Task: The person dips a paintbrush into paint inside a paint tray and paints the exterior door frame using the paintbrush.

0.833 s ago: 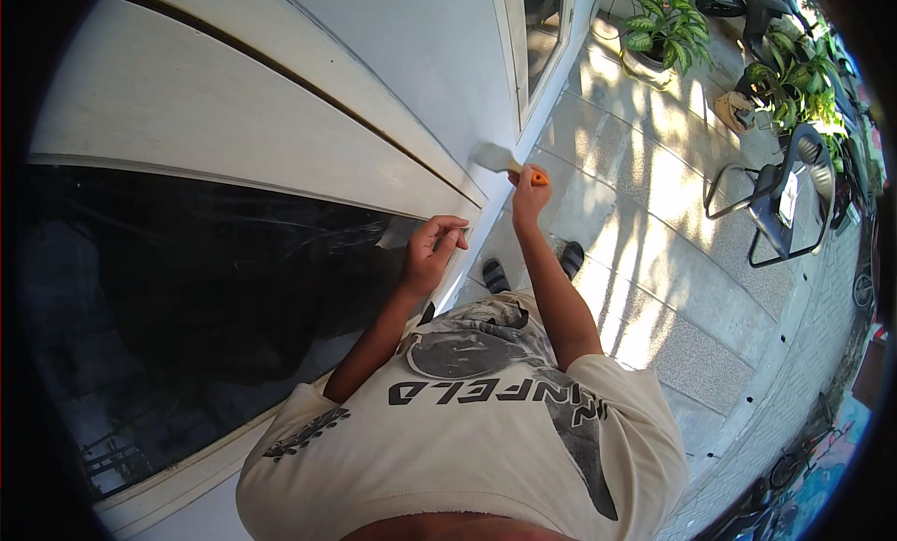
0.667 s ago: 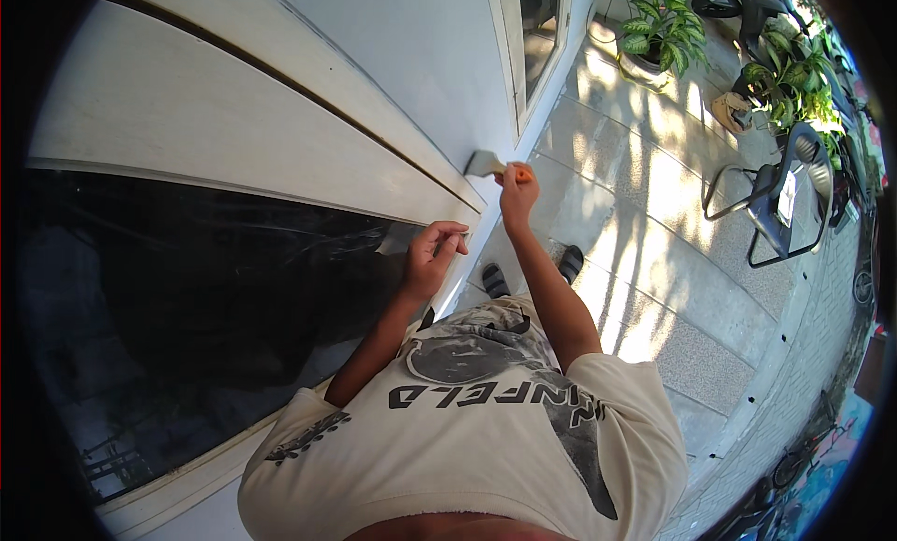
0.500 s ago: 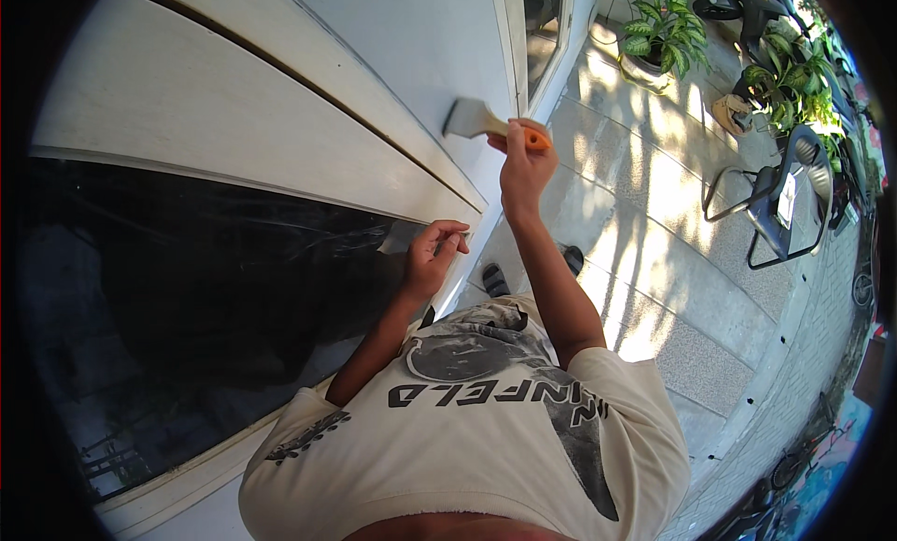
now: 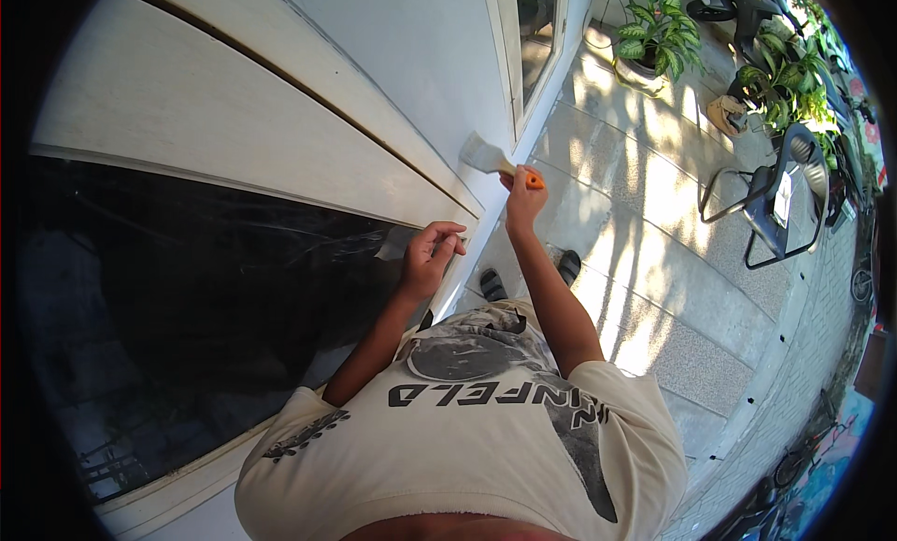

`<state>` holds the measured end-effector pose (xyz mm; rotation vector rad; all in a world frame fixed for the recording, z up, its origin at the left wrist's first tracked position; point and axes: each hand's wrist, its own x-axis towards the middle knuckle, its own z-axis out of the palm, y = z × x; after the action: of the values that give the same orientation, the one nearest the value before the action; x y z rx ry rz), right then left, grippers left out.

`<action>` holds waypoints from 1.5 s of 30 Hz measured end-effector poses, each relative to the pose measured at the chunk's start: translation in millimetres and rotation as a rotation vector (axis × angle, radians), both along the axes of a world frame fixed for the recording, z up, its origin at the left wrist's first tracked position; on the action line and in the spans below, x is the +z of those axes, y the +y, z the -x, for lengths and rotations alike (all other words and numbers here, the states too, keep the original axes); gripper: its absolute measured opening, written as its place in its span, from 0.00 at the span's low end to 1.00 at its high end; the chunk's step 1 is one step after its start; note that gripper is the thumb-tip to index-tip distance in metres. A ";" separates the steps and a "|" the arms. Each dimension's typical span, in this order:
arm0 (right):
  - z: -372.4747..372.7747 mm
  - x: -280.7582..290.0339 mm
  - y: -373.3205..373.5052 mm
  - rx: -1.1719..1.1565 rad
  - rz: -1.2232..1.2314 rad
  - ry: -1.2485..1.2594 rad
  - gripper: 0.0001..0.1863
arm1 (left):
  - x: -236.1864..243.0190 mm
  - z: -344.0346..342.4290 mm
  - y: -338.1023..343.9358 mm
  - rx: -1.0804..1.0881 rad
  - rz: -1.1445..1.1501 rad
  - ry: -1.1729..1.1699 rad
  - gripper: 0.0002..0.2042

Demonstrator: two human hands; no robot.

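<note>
In my right hand point(image 4: 525, 200) is a wide paintbrush point(image 4: 486, 155) with pale bristles and an orange end to its handle. My fingers close round the handle, and the bristles point left, against or very near the white wall point(image 4: 425, 83); I cannot tell if they touch. My left hand point(image 4: 430, 259) has its fingers curled, thumb towards the forefinger, at the corner of the cream window frame point(image 4: 215, 88). Whatever lies between those fingertips, if anything, is too small to make out. The dark window pane point(image 4: 206, 307) lies left of this hand.
My sandalled feet point(image 4: 492, 284) stand on the tiled floor point(image 4: 645, 223) beside the wall. To the right are a dark metal-framed chair point(image 4: 771, 200), a potted leafy plant point(image 4: 659, 36) and a beige bag-like thing point(image 4: 727, 114). A second window point(image 4: 537, 36) is set farther along the wall.
My right hand has moved down towards me with the paintbrush, so the bristles sit lower and slightly right along the wall. My left hand has barely moved.
</note>
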<state>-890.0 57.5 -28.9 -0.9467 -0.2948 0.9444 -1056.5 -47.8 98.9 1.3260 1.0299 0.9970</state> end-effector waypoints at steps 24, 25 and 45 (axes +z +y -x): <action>13.2 72.4 -10.4 0.083 -0.190 0.034 0.09 | 3.3 5.9 -2.0 0.014 -0.020 0.041 0.09; 8.8 45.4 -12.4 0.073 -0.106 -0.018 0.09 | 2.5 5.9 -0.7 0.014 -0.025 0.040 0.09; -9.2 166.2 33.1 0.107 -0.431 0.133 0.12 | 3.7 -1.1 -1.9 0.009 -0.014 0.014 0.09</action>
<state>-880.8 90.6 137.3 -0.4749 -0.4191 0.9861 -1055.3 -49.7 102.6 1.3428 1.0418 1.0041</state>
